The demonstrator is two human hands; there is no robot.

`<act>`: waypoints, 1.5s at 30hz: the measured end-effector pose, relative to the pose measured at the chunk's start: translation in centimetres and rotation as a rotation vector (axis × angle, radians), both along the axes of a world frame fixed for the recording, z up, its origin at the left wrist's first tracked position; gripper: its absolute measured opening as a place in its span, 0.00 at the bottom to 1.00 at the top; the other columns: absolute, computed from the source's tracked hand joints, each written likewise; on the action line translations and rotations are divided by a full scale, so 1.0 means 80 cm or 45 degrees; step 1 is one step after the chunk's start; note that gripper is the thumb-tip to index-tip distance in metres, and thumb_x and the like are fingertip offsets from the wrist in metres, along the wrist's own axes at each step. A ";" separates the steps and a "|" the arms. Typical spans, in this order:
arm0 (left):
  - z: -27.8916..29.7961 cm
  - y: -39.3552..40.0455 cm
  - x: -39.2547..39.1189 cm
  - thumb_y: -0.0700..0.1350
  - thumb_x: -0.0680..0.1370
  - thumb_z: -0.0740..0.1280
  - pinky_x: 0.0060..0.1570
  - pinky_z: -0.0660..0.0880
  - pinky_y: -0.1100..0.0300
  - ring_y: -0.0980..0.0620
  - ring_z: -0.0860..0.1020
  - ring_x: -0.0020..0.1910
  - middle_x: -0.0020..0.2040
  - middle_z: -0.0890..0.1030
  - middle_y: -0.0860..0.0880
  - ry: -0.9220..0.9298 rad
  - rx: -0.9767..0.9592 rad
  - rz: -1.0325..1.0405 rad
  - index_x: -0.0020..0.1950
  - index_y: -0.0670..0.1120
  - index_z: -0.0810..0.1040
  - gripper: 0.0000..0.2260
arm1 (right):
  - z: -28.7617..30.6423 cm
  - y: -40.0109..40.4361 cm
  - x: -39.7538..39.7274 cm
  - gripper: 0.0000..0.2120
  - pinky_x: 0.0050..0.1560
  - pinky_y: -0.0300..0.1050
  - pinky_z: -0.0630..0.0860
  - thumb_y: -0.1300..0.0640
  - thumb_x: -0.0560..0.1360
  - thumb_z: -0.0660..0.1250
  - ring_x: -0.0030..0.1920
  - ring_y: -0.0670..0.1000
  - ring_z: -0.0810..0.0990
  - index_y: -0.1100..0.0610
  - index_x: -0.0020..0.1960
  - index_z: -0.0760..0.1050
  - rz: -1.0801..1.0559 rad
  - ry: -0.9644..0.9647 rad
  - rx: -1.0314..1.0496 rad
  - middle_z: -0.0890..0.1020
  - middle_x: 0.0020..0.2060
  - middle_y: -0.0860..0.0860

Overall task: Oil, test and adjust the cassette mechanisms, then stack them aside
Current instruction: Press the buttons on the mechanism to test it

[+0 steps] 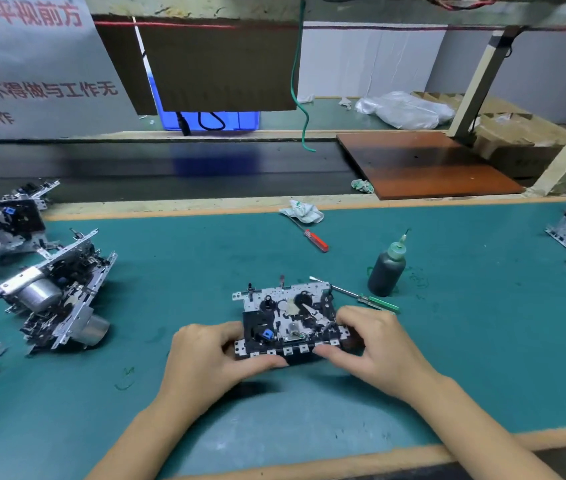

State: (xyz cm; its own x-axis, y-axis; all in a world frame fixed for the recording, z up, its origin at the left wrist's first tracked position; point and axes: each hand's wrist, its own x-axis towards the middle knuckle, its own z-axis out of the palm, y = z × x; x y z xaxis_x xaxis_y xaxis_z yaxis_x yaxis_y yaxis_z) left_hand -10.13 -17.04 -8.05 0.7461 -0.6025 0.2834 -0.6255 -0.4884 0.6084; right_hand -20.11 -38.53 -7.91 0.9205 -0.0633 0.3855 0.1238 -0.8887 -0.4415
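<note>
both hands on the mechanism, keys toward me

left hand (210, 355) grips the near left corner of the cassette mechanism (290, 320), fingers curled under its key row and thumb along the front edge. my right hand (375, 344) pinches the near right end, fingertips pressing on the keys. the mechanism sits flat on the green tabletop (482, 341), dead centre between my hands, its long axis running left to right, reels facing up and the key row on my side. i judge this to be the test step: working the keys and watching the hubs.

the oil bottle (387, 270) stands just beyond and to the right, and the green-handled screwdriver (361, 296) lies with its tip touching the mechanism's far right corner, so my right hand is nearer to both. the red-handled screwdriver (312, 237) lies further back. piled mechanisms (56, 292) wait well off to the left, nearer my left hand.
</note>
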 end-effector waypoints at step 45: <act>0.031 -0.049 0.023 0.49 0.72 0.68 0.58 0.65 0.73 0.65 0.73 0.59 0.52 0.80 0.65 0.118 -0.402 -0.295 0.48 0.59 0.84 0.08 | 0.005 0.013 0.036 0.13 0.50 0.39 0.73 0.58 0.62 0.76 0.45 0.47 0.79 0.52 0.45 0.79 0.142 0.050 1.001 0.80 0.43 0.47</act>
State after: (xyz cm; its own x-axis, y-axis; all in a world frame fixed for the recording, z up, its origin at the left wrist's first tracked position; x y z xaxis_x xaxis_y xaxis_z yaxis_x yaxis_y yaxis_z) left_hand -8.32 -20.96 -5.58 0.6316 -0.6520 0.4195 -0.6325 -0.1205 0.7651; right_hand -17.25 -37.52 -7.50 0.9495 -0.2102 0.2328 0.1646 -0.2979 -0.9403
